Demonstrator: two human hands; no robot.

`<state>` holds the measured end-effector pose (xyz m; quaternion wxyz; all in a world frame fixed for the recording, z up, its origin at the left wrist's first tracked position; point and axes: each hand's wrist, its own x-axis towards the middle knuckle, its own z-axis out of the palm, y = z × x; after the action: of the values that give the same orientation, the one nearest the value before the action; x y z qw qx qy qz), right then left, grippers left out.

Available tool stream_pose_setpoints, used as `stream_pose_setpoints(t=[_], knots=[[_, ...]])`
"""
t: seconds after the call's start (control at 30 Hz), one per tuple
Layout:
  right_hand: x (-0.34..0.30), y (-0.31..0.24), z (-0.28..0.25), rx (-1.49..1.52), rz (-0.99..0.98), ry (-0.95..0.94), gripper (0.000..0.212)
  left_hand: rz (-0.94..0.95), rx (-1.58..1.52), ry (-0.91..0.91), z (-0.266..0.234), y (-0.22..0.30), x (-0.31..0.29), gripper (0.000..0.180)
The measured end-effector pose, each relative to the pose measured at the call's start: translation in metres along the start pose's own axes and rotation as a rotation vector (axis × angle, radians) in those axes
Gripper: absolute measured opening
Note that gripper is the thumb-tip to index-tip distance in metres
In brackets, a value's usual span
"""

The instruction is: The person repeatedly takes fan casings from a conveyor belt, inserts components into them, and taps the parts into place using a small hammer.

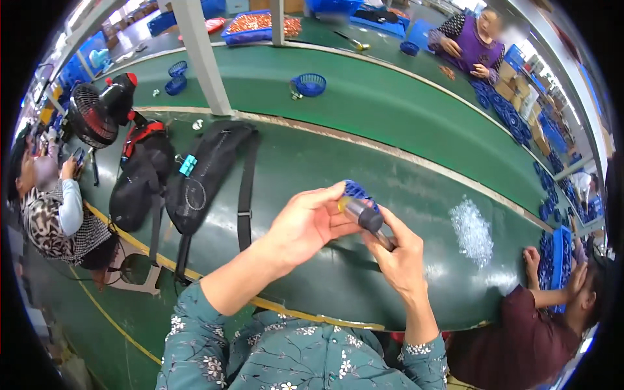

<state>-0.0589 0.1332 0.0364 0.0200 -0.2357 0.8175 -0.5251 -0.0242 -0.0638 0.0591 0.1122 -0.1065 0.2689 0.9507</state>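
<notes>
Over the green table (292, 169) both my hands meet in front of me. My left hand (302, 224) is closed on a blue plastic lattice piece (354, 189), gripping it by its edge; the hand hides part of it. In my right hand (404, 253) is a small mallet (370, 219) with a black head end, a yellow end and a greyish handle. Its yellow end is against or very close to the blue piece; whether they touch I cannot tell.
Small clear pieces (471, 232) are heaped at right. Black strapped bags (208, 175) and a fan (94, 114) occupy the left. Beyond a ledge, the green conveyor (390, 107) carries small blue baskets (308, 84). A post (200, 58) rises ahead. A dark-red-sleeved person (520, 331) sits close at right.
</notes>
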Motion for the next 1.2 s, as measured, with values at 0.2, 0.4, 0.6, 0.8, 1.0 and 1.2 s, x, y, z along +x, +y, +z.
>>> stream_pose_setpoints(t=[0.2,0.4,0.6,0.8,1.0,1.2], knots=[[0.004,-0.005,0.005,0.004,0.127,0.039,0.025,0.036,0.057,0.001,-0.040,0.000,-0.023,0.026],[0.007,0.002,0.008,0.206,0.283,0.002,0.029,0.198,0.222,0.248,-0.065,-0.010,-0.043,0.026],[0.011,-0.003,0.005,0.405,0.408,-0.052,0.031,0.004,0.251,0.153,-0.060,-0.033,-0.049,0.043],[0.012,-0.003,0.003,0.482,0.453,-0.040,0.033,-0.114,0.370,0.022,-0.037,-0.041,-0.045,0.049],[0.017,-0.005,-0.001,0.250,0.332,0.010,0.038,-0.151,0.255,-0.030,-0.028,-0.056,-0.035,0.044],[0.020,-0.016,-0.004,0.142,0.357,-0.024,0.043,-0.136,0.137,-0.039,-0.026,-0.066,-0.031,0.033]])
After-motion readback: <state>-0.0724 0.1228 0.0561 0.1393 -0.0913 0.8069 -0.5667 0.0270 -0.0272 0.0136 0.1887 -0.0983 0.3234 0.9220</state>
